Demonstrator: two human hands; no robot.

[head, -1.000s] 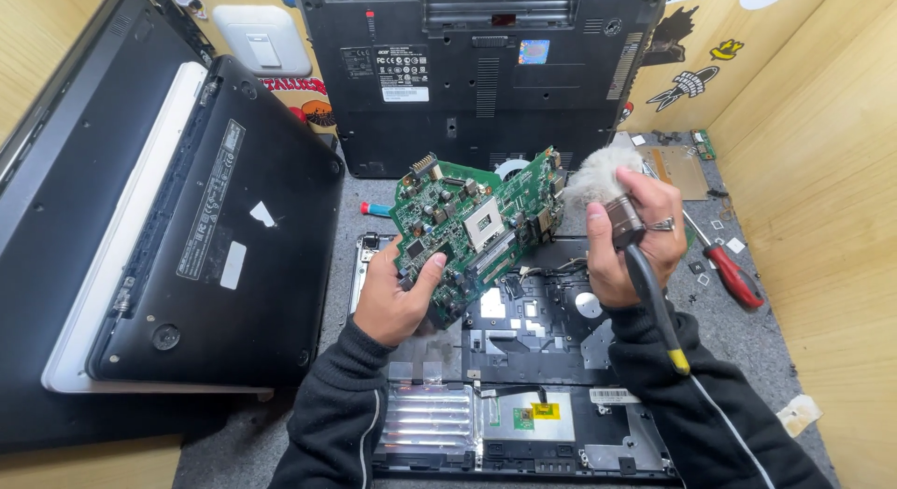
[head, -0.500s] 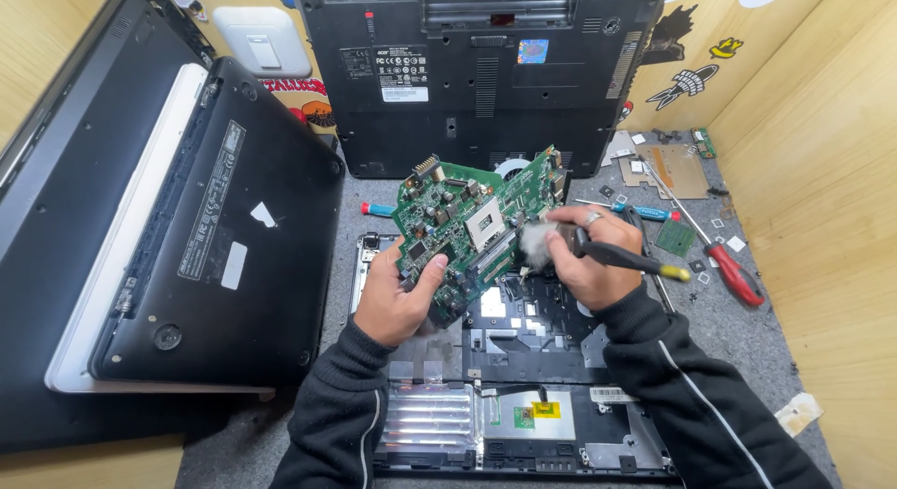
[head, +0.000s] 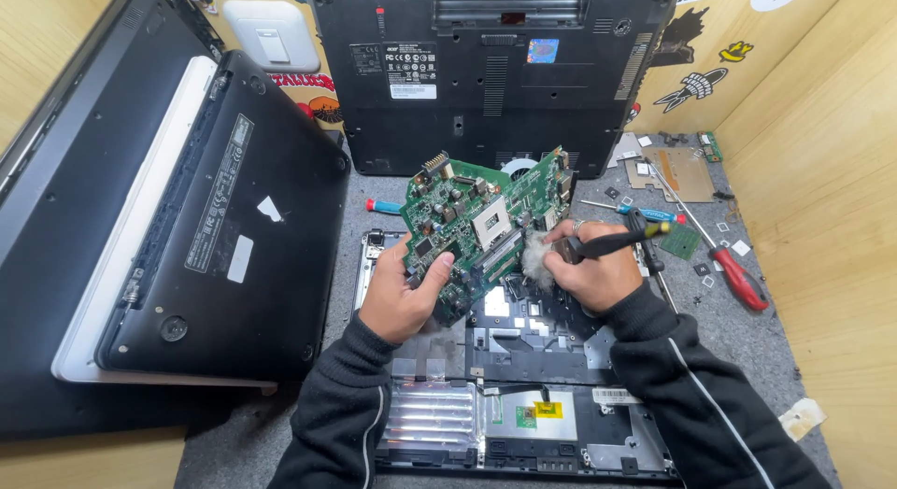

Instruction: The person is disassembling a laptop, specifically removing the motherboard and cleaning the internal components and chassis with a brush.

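My left hand (head: 404, 293) grips the lower left edge of a green laptop motherboard (head: 486, 223), held tilted above an opened laptop base (head: 523, 405). My right hand (head: 589, 269) holds a black-handled brush (head: 612, 241), its pale bristles (head: 537, 257) pressed against the board's lower right edge. The handle points right, toward the screwdrivers.
A black laptop shell (head: 495, 73) stands upright at the back. Two closed laptops (head: 215, 227) lean stacked at the left. A red-handled screwdriver (head: 738, 276), a blue one (head: 645, 211), small screws and a brown board piece (head: 677, 171) lie on the grey mat at right. Wooden walls surround the mat.
My right hand came down from above the board's right side and swung the brush, so the bristles now touch the board's lower edge. The left hand and board stayed put.
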